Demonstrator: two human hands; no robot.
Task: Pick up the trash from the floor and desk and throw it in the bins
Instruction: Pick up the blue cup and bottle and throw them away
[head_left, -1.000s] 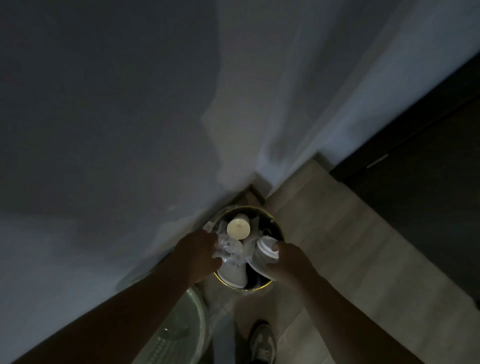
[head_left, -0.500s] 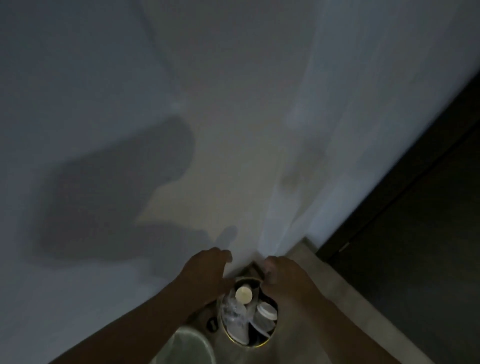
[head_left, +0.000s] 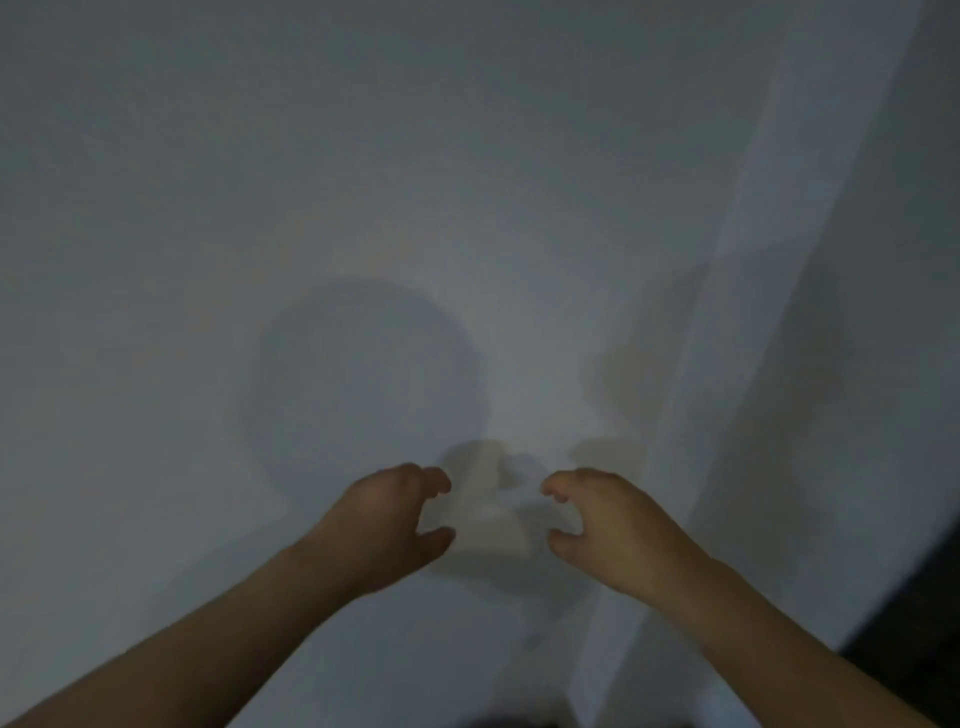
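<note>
Pale wall (head_left: 363, 182) fills the view ahead and is our main barrier. Left hand (head_left: 384, 525) and right hand (head_left: 613, 530) hang before it with fingers loosely curved. The gap between them is open. Their shadows fall just past the fingertips, but we cannot tell how close the wall is. A corner line (head_left: 691, 364) runs down on the right. A dark surface (head_left: 914, 665) closes the lower right corner.

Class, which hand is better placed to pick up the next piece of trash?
Neither clearly: left hand and right hand are level, both empty, and nothing to pick up is in view.
</note>
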